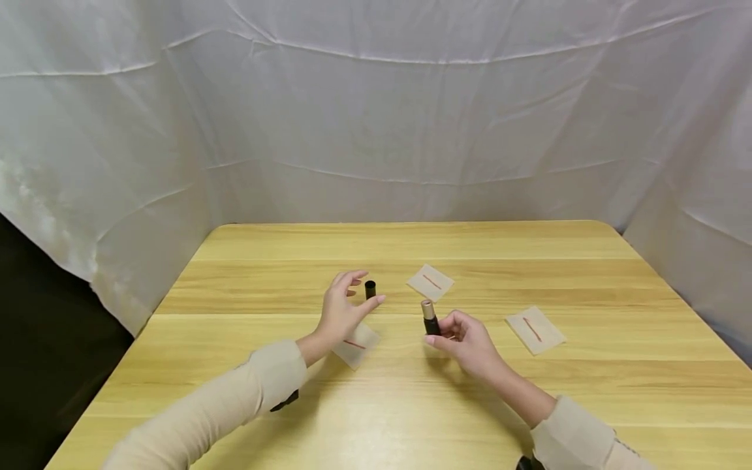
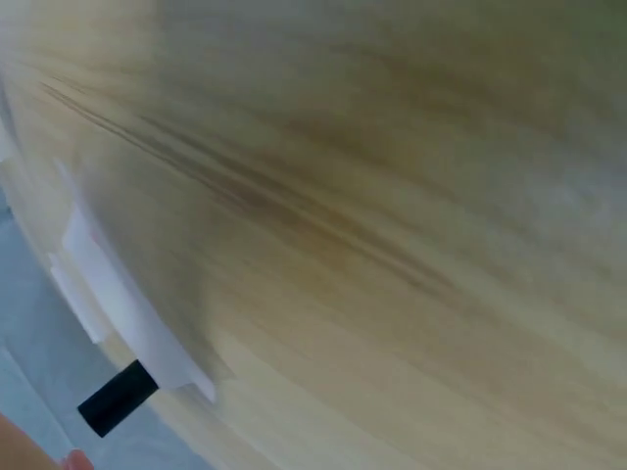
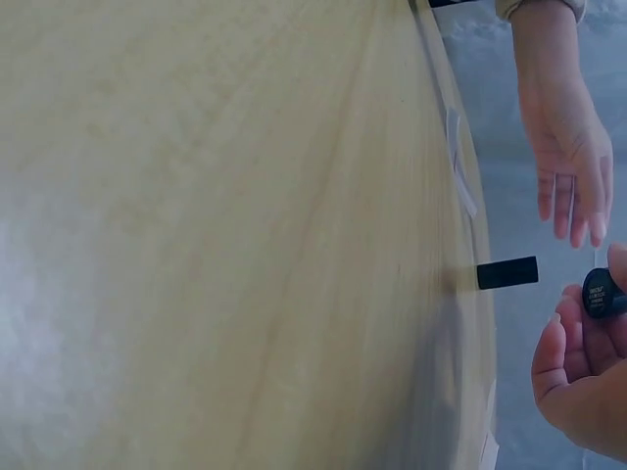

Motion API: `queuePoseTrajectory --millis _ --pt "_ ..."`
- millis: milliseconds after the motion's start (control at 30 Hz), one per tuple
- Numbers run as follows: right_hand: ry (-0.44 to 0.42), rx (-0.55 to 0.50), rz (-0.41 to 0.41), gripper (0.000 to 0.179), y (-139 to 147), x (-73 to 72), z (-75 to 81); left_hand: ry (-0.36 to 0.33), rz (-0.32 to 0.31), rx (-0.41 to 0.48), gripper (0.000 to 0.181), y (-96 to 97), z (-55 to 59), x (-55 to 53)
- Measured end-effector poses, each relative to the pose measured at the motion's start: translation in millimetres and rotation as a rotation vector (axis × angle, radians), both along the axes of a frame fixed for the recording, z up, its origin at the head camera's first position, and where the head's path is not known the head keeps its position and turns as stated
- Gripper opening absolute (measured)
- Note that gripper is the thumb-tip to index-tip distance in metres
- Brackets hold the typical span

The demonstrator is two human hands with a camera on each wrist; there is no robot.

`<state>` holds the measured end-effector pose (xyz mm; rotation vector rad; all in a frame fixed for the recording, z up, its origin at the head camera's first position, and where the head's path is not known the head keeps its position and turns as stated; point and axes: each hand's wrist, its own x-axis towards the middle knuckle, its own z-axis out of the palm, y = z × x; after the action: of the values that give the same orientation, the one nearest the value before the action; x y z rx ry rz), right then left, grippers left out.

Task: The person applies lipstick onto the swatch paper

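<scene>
A black lipstick cap (image 1: 370, 290) stands upright on the table, its open end up. My left hand (image 1: 342, 313) is beside it, thumb and fingers spread apart around it without gripping. In the right wrist view a gap shows between that left hand (image 3: 563, 137) and the cap (image 3: 507, 272). My right hand (image 1: 467, 343) holds an uncapped lipstick (image 1: 431, 318) upright by its black base, with the gold inner tube on top. The lipstick's round black bottom (image 3: 600, 294) faces the right wrist camera. Whether any colour stick stands out of the tube is too small to tell.
Three small pale paper squares lie on the wooden table (image 1: 382, 418), each with a red stroke: a back one (image 1: 431, 282), a right one (image 1: 536, 330) and a left one (image 1: 357, 344) partly under my left hand. A white curtain (image 1: 411, 130) hangs behind the table.
</scene>
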<state>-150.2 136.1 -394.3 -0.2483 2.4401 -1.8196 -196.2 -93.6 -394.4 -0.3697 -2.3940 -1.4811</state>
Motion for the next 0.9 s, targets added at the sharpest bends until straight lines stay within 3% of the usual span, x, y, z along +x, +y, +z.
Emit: queuePoseTrajectory --millis 300,567,900 --pt "-0.039 -0.024 0.003 0.026 -1 1.1 0.5 -0.133 -0.006 -0.037 0.059 -5.0 -6.2 -15.1" --pt "-0.056 -0.041 0.013 0.026 1 2.5 3.0 -0.190 -0.003 -0.071 0.060 -7.6 -13.4 -22.4" --pt "-0.060 -0.062 0.027 0.026 -1 0.4 0.9 -0.244 0.040 -0.103 0.046 -8.8 -22.4 -26.0"
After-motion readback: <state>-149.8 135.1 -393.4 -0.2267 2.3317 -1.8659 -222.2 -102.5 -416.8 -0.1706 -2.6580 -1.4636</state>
